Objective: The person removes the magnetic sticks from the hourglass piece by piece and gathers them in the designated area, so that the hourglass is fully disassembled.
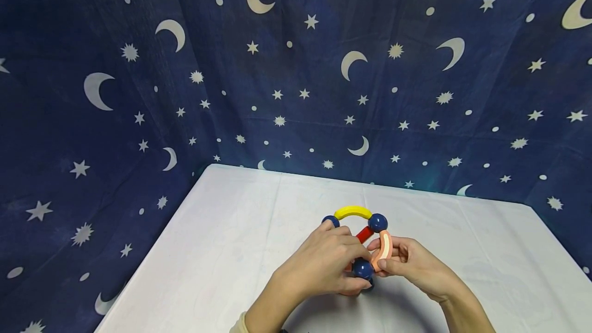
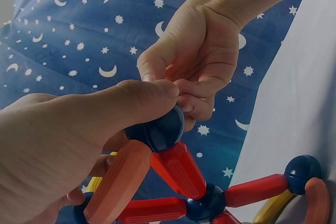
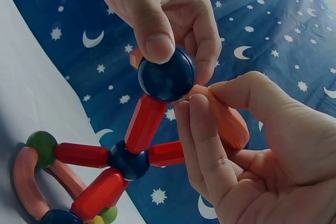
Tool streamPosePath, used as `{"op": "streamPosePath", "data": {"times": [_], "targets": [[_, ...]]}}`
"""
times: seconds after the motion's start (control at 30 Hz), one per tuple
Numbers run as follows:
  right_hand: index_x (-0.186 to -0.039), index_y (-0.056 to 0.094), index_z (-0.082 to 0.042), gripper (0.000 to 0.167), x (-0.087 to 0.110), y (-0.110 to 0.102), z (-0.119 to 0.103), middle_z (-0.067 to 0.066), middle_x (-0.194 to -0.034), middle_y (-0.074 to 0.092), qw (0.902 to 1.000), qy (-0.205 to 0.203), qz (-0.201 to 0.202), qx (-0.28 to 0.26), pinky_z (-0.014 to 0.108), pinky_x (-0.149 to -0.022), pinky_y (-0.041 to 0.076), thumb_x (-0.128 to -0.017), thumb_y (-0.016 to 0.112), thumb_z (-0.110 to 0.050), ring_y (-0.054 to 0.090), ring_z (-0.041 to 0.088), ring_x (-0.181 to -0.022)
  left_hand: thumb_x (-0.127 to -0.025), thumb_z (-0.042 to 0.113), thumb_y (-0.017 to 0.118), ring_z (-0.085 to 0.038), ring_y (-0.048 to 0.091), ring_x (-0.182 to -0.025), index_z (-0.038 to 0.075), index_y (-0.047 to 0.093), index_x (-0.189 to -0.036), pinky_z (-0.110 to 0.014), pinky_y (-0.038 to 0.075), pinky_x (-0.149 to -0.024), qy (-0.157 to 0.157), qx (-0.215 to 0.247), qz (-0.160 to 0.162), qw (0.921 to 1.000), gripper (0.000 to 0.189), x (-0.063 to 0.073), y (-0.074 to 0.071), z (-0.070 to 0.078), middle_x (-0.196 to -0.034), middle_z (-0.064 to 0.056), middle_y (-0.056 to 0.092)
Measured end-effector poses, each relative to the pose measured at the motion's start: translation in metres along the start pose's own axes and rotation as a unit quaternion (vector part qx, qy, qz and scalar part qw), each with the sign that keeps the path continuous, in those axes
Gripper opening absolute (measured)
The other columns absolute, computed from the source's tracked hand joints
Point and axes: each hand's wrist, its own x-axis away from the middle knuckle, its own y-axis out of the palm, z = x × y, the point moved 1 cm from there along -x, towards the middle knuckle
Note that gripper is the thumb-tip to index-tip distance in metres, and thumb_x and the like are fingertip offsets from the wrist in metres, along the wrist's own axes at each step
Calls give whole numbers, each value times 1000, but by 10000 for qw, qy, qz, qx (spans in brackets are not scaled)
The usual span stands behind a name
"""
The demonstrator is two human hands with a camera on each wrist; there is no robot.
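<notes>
My left hand (image 1: 324,258) grips a navy ball (image 3: 167,74) at the near corner of a ball-and-rod construction toy, thumb on the ball. My right hand (image 1: 411,261) pinches a curved salmon rod (image 1: 385,248) between thumb and fingers, one end right at that ball. In the head view, the rod's far end meets another navy ball (image 1: 377,222), from which a curved yellow rod (image 1: 353,212) arches left. Red straight rods (image 3: 145,124) spread from a central navy ball (image 3: 129,160). My left hand hides much of the toy in the head view.
Lower on the toy, a green ball (image 3: 42,148) and curved pink rods (image 3: 29,182) show in the right wrist view. A white-covered table (image 1: 222,251) lies beneath. A dark blue cloth (image 1: 296,76) with moons and stars hangs behind and at the left.
</notes>
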Motion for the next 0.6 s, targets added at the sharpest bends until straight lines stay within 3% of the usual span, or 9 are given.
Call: {"op": "streamPosePath", "data": {"times": [0.6], "targets": [[-121, 43, 17, 36, 0, -2, 1, -1, -97, 71, 9999, -62, -132, 14, 27, -76, 56, -94, 52, -5, 67, 7, -86, -74, 56, 72, 4, 44, -78, 32, 69, -99, -17, 29, -70, -46, 88, -34, 9999, 36, 0, 0, -1, -74, 26, 57]]}}
